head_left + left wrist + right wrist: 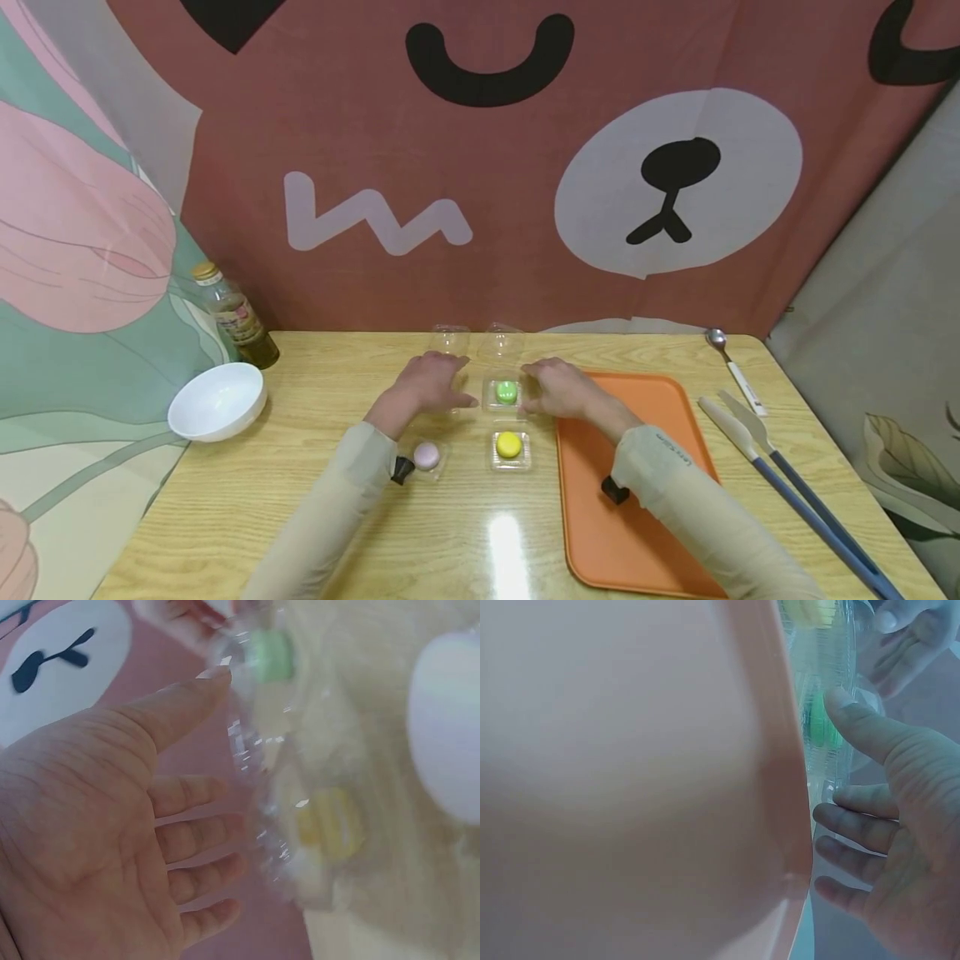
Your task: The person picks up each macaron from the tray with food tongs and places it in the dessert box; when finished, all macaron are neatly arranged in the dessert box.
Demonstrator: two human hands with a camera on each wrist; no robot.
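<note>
My left hand point(427, 383) and right hand point(558, 387) hover on either side of a green macaron point(506, 392) in a clear plastic case point(492, 407). Neither hand holds anything; their fingers are spread and lightly bent. Two clear lids point(501, 343) stand up behind the cases. Beside the left hand, a yellow macaron point(330, 823) shows in the left wrist view; that hand covers it in the head view. Nearer me are a second yellow macaron point(508, 445) and a lilac macaron point(427, 456), each in its own clear case.
An orange tray point(630, 542) lies under my right forearm. To its right are tongs point(795, 492) with blue handles and a spoon point(738, 375) with a white handle. A white bowl point(217, 402) and a glass bottle point(238, 321) stand at the left edge.
</note>
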